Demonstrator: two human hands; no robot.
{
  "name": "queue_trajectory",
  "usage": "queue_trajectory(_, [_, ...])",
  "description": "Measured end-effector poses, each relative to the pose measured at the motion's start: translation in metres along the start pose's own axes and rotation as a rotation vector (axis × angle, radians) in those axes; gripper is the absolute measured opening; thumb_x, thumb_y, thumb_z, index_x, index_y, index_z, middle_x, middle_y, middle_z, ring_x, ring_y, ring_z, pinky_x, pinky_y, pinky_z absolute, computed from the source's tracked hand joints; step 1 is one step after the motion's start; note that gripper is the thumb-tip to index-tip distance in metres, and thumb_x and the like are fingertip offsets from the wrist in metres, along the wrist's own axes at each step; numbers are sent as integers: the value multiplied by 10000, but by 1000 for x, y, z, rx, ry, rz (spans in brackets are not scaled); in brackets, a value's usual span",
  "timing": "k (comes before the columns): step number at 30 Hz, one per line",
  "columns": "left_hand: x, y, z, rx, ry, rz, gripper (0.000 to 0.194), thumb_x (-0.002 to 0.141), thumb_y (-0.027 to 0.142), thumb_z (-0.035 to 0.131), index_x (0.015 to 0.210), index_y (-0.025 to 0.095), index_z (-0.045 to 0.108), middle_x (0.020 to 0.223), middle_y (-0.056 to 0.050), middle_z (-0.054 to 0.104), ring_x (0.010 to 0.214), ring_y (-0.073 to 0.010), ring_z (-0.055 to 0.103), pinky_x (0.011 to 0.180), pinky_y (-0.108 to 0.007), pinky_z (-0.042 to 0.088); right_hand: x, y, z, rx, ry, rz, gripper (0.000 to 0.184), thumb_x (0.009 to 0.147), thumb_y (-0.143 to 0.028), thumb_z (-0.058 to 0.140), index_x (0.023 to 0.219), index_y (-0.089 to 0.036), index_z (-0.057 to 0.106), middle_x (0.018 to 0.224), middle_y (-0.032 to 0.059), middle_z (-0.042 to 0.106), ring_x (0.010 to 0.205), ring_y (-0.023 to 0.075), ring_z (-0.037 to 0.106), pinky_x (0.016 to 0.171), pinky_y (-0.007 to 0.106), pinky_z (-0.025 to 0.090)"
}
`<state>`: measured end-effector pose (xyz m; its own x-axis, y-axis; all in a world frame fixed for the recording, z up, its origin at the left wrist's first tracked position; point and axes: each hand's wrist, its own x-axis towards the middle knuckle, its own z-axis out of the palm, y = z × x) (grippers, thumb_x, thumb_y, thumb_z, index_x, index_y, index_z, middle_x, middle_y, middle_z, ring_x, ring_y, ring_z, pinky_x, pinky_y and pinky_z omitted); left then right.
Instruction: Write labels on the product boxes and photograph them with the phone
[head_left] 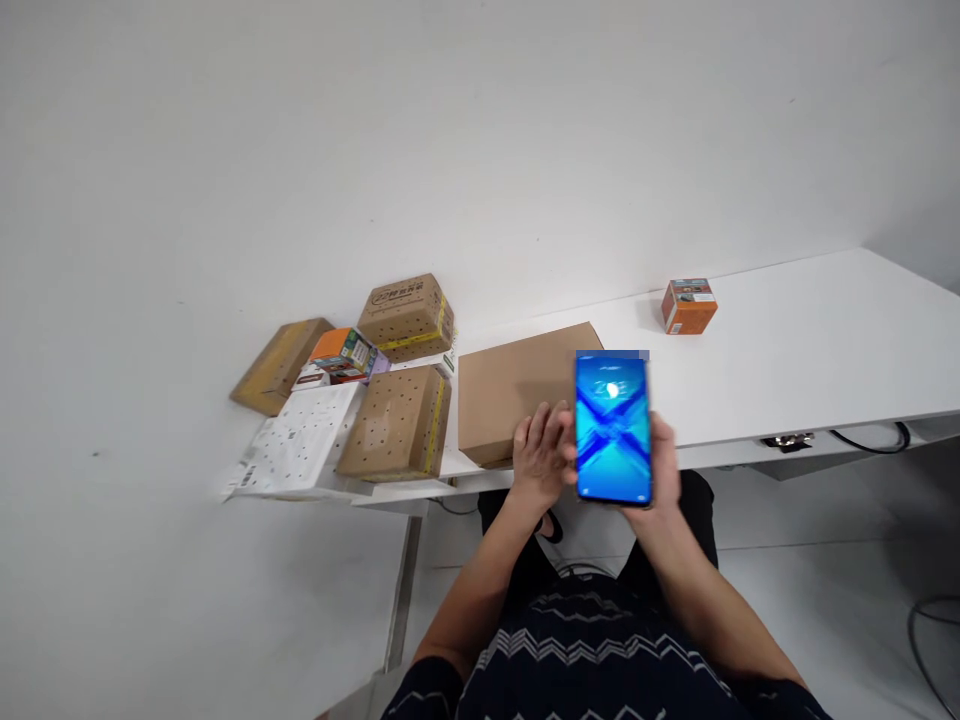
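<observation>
A smartphone [613,430] with a lit blue screen is held upright in my right hand [664,470], its fingers wrapped around both sides. My left hand [538,455] lies at the front edge of a plain brown cardboard box [517,390], fingers stretched out over it, just left of the phone. The phone hides the right part of that box. Whether my left fingertips touch the phone I cannot tell.
Left of the brown box are several parcels: a dotted carton [397,420], another carton [409,310], a white package [304,440], a brown package [281,365] and a small orange box [341,352]. Another orange box [688,308] stands right on the white table [795,350], against the wall.
</observation>
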<state>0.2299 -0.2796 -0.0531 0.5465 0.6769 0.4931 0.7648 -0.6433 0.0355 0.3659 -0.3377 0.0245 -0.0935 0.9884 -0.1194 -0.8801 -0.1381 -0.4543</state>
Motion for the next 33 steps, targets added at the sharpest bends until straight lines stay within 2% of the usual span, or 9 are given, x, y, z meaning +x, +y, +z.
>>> queue_trajectory(4, [8, 4, -13, 114, 63, 66, 499, 907, 306, 495, 1400, 253, 439, 1381, -69, 531, 1310, -245, 433, 1070, -404, 303, -12, -58, -27, -281, 282, -464, 585, 780, -621, 423, 1198, -251, 598, 1169, 106, 644, 870, 268, 663, 676, 438, 546])
queue_trajectory(7, [9, 6, -15, 137, 90, 72, 471, 906, 323, 509, 1368, 238, 479, 1359, -72, 552, 1280, -248, 464, 1057, -404, 308, -9, -90, -73, -582, 608, -631, 526, 776, -556, 449, 1162, -237, 608, 1134, 84, 629, 847, 228, 652, 624, 342, 521])
queue_trajectory(9, [9, 6, -13, 143, 97, 72, 473, 898, 332, 526, 1361, 241, 488, 1349, -73, 560, 1270, -245, 473, 1053, -401, 310, -2, -103, -107, -874, 835, -611, 517, 785, -505, 489, 1238, -267, 559, 1144, 62, 610, 827, 205, 635, 604, 309, 494])
queue_trajectory(12, [8, 5, -10, 155, 93, 66, 493, 883, 347, 553, 1363, 260, 485, 1346, -69, 562, 1274, -236, 470, 1058, -391, 310, 11, -107, -145, -1436, 974, -449, 576, 808, -492, 501, 1322, -231, 513, 1114, 106, 611, 905, 254, 602, 709, 380, 488])
queue_trajectory(16, [7, 5, -10, 169, 94, 66, 498, 885, 352, 553, 1370, 266, 477, 1355, -64, 555, 1288, -233, 454, 1067, -388, 304, 28, -96, -166, -2151, 986, -351, 591, 837, -467, 495, 1360, -192, 480, 1235, 202, 543, 1035, 360, 520, 806, 516, 426])
queue_trajectory(19, [7, 5, -9, 170, 104, 71, 490, 891, 353, 543, 1366, 256, 481, 1359, -57, 552, 1294, -235, 444, 1071, -391, 295, 40, -89, -172, -2363, 947, -362, 583, 851, -450, 489, 1363, -171, 476, 1235, 225, 532, 1042, 375, 498, 800, 529, 411])
queue_trajectory(27, [7, 4, -10, 157, 115, 80, 488, 891, 342, 543, 1366, 246, 478, 1346, -66, 562, 1284, -241, 453, 1072, -397, 288, 53, -100, -186, -2332, 884, -242, 592, 840, -498, 504, 1332, -169, 501, 1274, 222, 519, 1129, 389, 441, 862, 565, 382])
queue_trajectory(30, [7, 4, -12, 143, 104, 82, 502, 890, 336, 545, 1374, 234, 465, 1351, -73, 556, 1285, -246, 451, 1079, -404, 284, 48, -96, -183, -2280, 854, -389, 563, 847, -511, 501, 1291, -166, 538, 1357, 222, 459, 1204, 405, 398, 891, 581, 383])
queue_trajectory(33, [8, 5, -17, 119, 74, 87, 535, 887, 332, 547, 1397, 217, 431, 1370, -86, 534, 1303, -250, 431, 1093, -412, 278, 40, -78, -172, -2154, 678, -630, 468, 888, -425, 453, 1230, -134, 582, 1274, 211, 541, 1180, 355, 455, 953, 547, 385])
